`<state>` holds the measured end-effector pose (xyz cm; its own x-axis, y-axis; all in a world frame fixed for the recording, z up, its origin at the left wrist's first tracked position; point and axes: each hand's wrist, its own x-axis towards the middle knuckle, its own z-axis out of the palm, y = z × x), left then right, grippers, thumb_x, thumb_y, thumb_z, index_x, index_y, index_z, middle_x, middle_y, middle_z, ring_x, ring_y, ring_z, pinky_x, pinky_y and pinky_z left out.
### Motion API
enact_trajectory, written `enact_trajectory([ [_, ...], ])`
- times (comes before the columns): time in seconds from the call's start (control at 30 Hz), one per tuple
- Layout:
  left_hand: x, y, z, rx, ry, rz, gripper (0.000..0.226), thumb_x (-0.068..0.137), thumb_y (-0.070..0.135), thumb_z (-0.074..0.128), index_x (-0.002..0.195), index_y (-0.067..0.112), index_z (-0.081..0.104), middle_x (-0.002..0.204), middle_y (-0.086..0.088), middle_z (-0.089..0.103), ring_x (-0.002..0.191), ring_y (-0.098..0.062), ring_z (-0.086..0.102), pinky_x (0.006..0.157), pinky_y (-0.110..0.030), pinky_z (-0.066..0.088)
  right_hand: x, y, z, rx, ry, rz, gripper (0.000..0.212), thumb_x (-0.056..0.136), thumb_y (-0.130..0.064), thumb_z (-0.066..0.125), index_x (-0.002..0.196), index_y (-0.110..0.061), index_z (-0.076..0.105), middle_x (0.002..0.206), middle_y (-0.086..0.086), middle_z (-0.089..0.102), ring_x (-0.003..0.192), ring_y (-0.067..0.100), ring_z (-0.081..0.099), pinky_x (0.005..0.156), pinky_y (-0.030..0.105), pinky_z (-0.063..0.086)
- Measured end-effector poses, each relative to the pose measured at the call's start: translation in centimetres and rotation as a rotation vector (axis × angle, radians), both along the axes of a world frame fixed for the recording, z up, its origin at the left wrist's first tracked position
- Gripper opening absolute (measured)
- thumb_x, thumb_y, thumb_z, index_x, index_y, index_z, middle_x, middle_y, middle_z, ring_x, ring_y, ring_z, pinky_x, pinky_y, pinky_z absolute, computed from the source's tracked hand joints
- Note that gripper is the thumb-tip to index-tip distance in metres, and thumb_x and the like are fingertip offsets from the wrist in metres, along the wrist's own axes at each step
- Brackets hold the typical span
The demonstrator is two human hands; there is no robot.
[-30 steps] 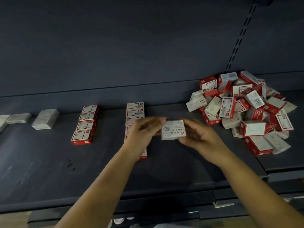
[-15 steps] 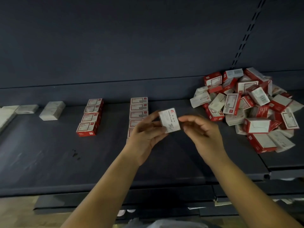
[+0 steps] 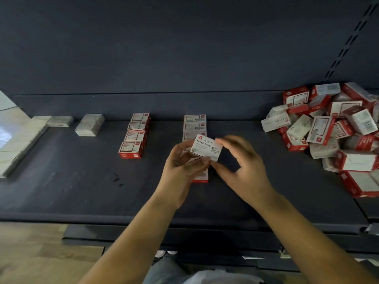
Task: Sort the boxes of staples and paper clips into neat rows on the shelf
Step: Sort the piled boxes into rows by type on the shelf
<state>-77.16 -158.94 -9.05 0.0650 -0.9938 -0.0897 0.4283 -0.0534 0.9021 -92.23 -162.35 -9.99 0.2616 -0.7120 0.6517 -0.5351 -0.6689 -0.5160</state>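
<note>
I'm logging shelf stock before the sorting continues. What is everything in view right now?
White paper clips box: one, held above the middle of the shelf.
Red-and-white box row, middle: three visible, more hidden behind the hands.
Red-and-white box row, left: four, front to back.
White boxes: several, far left; count unclear.
Unsorted pile of red and white boxes: many, right end.
Dark shelf: one.
Left hand: grips the paper clips box.
Right hand: fingers touch the box.

"PAPER CLIPS" stands on the held white box (image 3: 206, 148); "STAPLES" on a white box in the pile (image 3: 275, 120).
</note>
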Motion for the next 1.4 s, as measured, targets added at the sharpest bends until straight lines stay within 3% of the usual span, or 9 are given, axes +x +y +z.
enact_trajectory([
  [0.1,2.8,0.4,-0.1,-0.124,-0.298,-0.019,0.059,0.068,-0.002,0.071,0.121,0.012,0.049,0.108,-0.003,0.066,0.1,-0.017,0.064,0.079,-0.028,0.053,1.4,-0.2,0.1,0.025,0.0,0.074,0.043,0.075,-0.02,0.063,0.114,0.0,0.06,0.112,0.012,0.059,0.106,0.016,0.053,0.093,0.011,0.041],
  [0.2,6.5,0.4,-0.2,-0.239,-0.735,-0.051,0.068,0.072,0.0,0.075,0.123,0.034,0.047,0.115,0.011,0.059,0.11,-0.007,0.057,0.089,-0.025,0.048,3.3,0.0,0.1,0.097,0.029,0.148,0.044,0.076,-0.021,0.064,0.115,0.0,0.06,0.114,0.009,0.058,0.11,0.012,0.051,0.094,0.012,0.041],
  [0.27,9.1,0.4,-0.1,-0.31,-0.995,-0.041,0.062,0.074,0.009,0.076,0.125,0.031,0.05,0.117,0.018,0.053,0.112,-0.003,0.052,0.089,-0.016,0.045,5.1,0.2,-0.2,0.127,0.047,0.171,0.044,0.073,-0.016,0.069,0.114,0.0,0.061,0.113,0.008,0.058,0.109,0.01,0.051,0.094,0.015,0.043],
  [0.37,13.1,0.4,0.3,-0.411,-1.183,-0.044,0.051,0.075,0.02,0.076,0.122,0.015,0.058,0.117,0.013,0.053,0.11,-0.002,0.051,0.091,-0.007,0.04,8.4,0.3,-0.2,0.16,0.076,0.196,0.045,0.073,-0.019,0.069,0.113,-0.002,0.062,0.112,0.008,0.059,0.107,0.009,0.051,0.094,0.014,0.041],
  [0.6,23.0,0.6,-0.7,-0.376,-1.202,0.017,0.048,0.075,0.024,0.074,0.12,0.013,0.061,0.108,0.024,0.052,0.1,0.012,0.052,0.079,-0.002,0.04,16.7,-0.3,0.4,0.132,0.194,0.206,0.05,0.079,-0.034,0.054,0.118,-0.003,0.06,0.117,0.007,0.057,0.11,0.013,0.046,0.095,0.017,0.036],
  [0.73,28.9,0.6,-2.0,-0.302,-1.24,0.117,0.052,0.071,0.033,0.069,0.115,0.006,0.064,0.105,0.011,0.057,0.096,0.004,0.053,0.081,-0.002,0.038,21.0,-0.3,0.0,0.18,0.239,0.221,0.047,0.079,-0.037,0.051,0.112,-0.007,0.065,0.12,0.005,0.056,0.113,0.011,0.042,0.097,0.023,0.035],
  [0.87,33.5,-0.4,-3.6,-0.195,-1.406,0.113,0.049,0.076,0.022,0.076,0.119,0.002,0.062,0.112,-0.01,0.062,0.105,-0.025,0.058,0.088,-0.027,0.043,24.6,0.0,-1.1,0.23,0.255,0.217,0.041,0.08,-0.038,0.055,0.109,-0.012,0.067,0.123,0.001,0.053,0.114,0.014,0.047,0.096,0.039,0.044],
  [1.13,36.4,-2.8,-3.7,-0.044,-1.51,0.056,0.051,0.077,0.042,0.065,0.118,0.011,0.063,0.117,-0.009,0.056,0.111,-0.03,0.047,0.093,-0.037,0.038,28.2,0.4,-1.6,0.243,0.272,0.227,0.045,0.078,-0.047,0.053,0.108,-0.016,0.067,0.124,-0.004,0.052,0.117,0.01,0.042,0.098,0.032,0.038],
  [1.4,37.1,-4.8,-3.4,-0.028,-1.557,0.005,0.053,0.084,0.033,0.064,0.131,0.012,0.052,0.131,-0.006,0.047,0.123,-0.028,0.037,0.102,-0.034,0.031,29.7,0.8,-1.9,0.219,0.276,0.174,0.044,0.078,-0.046,0.053,0.106,-0.015,0.068,0.121,-0.001,0.054,0.116,0.009,0.041,0.096,0.028,0.035],
])
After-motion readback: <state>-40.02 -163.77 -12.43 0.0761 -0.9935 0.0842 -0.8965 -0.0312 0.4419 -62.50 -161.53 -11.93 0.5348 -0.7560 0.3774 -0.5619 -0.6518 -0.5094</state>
